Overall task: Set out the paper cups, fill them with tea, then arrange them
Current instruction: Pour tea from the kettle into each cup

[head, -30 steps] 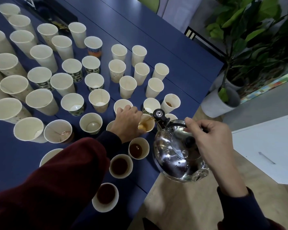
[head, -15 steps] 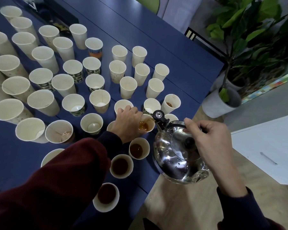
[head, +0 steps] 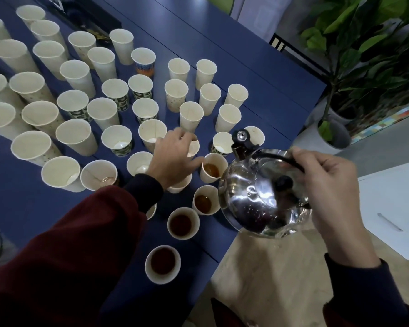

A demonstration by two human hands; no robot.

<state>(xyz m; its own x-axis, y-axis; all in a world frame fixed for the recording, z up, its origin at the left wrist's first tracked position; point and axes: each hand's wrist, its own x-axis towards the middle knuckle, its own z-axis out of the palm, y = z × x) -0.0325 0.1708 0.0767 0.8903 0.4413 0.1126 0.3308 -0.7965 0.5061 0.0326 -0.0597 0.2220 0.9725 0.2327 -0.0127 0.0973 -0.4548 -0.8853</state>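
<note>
Four paper cups hold tea, one kettle, dozens of cups stand empty.

The left hand (head: 172, 159) has loosely spread fingers over two half-hidden cups, just beside the newest tea cup (head: 211, 169). The right hand (head: 326, 185) has fingers curled around the kettle (head: 262, 199) handle; cups at the frame's left edge are cut off.

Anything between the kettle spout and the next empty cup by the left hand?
Partly. The left hand lies over the cup it is reaching for, covering most of its rim. The kettle, held in the right hand, has its spout near the just-filled cup, which stands between spout and hand.
</note>
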